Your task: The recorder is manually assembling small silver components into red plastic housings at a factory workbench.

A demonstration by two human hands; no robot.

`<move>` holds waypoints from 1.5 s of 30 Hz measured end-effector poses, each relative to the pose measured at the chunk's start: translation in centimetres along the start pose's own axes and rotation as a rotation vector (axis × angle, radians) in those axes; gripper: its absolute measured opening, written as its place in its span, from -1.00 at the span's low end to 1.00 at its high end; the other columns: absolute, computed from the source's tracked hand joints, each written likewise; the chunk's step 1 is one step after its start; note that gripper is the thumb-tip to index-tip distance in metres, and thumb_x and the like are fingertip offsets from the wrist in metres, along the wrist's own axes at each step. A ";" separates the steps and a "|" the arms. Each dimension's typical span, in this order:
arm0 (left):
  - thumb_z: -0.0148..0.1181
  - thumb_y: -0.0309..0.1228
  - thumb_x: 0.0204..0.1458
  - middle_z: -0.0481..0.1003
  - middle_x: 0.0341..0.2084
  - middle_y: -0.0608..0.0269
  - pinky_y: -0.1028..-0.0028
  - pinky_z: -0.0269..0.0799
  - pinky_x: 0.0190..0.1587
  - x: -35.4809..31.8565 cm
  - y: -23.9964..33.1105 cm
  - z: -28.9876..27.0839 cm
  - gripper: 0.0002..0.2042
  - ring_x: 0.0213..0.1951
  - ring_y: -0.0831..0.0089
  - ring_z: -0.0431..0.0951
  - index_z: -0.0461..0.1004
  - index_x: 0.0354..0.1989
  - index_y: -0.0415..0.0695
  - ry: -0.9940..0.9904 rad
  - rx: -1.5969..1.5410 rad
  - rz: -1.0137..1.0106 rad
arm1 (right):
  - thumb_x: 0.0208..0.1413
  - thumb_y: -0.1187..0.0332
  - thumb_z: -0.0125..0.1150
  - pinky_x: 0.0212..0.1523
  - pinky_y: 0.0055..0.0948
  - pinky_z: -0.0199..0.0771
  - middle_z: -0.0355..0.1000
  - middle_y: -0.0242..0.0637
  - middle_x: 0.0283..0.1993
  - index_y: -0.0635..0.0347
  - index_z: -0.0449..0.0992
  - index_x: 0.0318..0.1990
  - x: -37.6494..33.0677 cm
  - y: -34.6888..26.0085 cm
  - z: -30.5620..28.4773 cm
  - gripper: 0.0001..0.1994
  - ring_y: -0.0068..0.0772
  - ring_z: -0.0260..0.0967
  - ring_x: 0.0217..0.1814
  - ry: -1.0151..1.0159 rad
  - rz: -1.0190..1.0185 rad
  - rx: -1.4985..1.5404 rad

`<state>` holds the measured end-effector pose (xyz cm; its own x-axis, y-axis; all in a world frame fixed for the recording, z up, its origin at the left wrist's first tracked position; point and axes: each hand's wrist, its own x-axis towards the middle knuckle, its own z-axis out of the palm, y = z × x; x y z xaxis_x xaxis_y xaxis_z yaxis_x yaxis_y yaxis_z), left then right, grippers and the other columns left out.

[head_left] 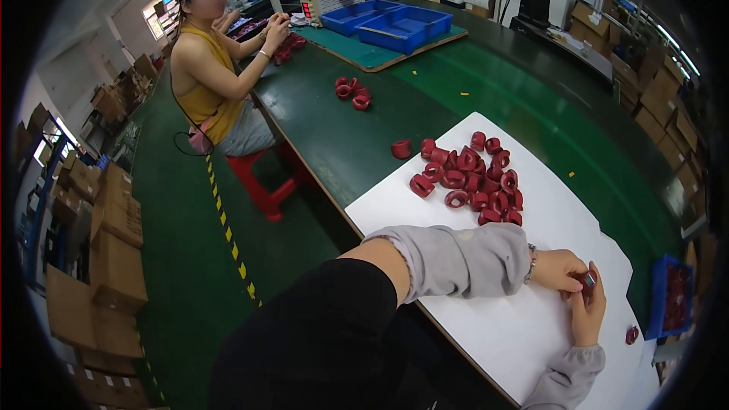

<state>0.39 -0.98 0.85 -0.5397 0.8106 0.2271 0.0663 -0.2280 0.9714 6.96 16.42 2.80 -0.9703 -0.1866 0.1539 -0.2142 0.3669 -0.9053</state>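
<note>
My left hand [557, 269] and my right hand [587, 317] meet over a white sheet [524, 326] on the green table. Together they pinch one small dark red ring [588, 281] with a grey patch on it; fingers from both hands touch it. A heap of several similar red rings [474, 178] lies on the sheet beyond my left forearm. One loose red ring [631, 334] sits to the right of my right hand. Both my sleeves are grey.
A blue bin [659, 300] with red parts stands at the sheet's right edge. Farther up the green table [342, 137] lie a few red rings [351, 91] and blue trays [395, 23]. Another person [209, 76] sits on a red stool [262, 182]. Cardboard boxes [114, 258] line the floor.
</note>
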 end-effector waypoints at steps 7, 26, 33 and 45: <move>0.00 -0.51 0.10 0.51 -0.37 0.14 0.48 0.49 -0.26 0.0 -0.1 0.0 -0.83 -0.37 0.48 0.52 0.39 -0.19 -0.35 0.022 0.031 -0.020 | 0.16 0.44 0.03 -0.03 -0.50 0.34 0.36 -0.18 -0.03 0.38 0.14 0.24 0.3 0.5 0.0 -0.51 -0.44 0.33 -0.05 -0.010 -0.008 0.003; -0.02 -0.45 0.15 0.46 -0.19 0.22 0.52 0.44 -0.09 0.1 0.5 -1.0 -0.71 -0.21 0.55 0.47 0.35 0.03 -0.28 -0.003 0.061 -0.120 | -0.02 0.47 0.19 0.07 -0.42 0.30 0.34 -0.14 0.03 0.24 0.21 0.22 0.4 0.6 -0.6 -0.42 -0.34 0.33 0.03 0.057 -0.229 -0.144; -0.05 -0.48 0.17 0.43 -0.11 0.20 0.50 0.43 -0.07 0.2 0.8 -0.3 -0.66 -0.17 0.53 0.46 0.26 0.12 -0.28 0.006 -0.046 -0.127 | -0.03 0.45 0.15 0.11 -0.42 0.26 0.33 -0.16 0.07 0.24 0.21 0.22 -0.2 0.0 -1.3 -0.42 -0.36 0.32 0.03 0.023 -0.209 -0.183; -0.07 -0.50 0.19 0.41 -0.08 0.15 0.48 0.44 0.00 0.1 0.4 0.0 -0.67 -0.12 0.49 0.46 0.25 0.11 -0.31 -0.015 -0.138 -0.172 | -0.01 0.44 0.12 0.09 -0.42 0.27 0.35 -0.14 0.05 0.22 0.23 0.22 -0.8 -0.8 -1.3 -0.44 -0.35 0.33 0.01 0.032 -0.164 -0.164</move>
<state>0.36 -0.98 1.23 -0.5204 0.8517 0.0610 -0.1417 -0.1566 0.9774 7.76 17.43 3.90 -0.9234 -0.2276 0.3089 -0.3824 0.4777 -0.7910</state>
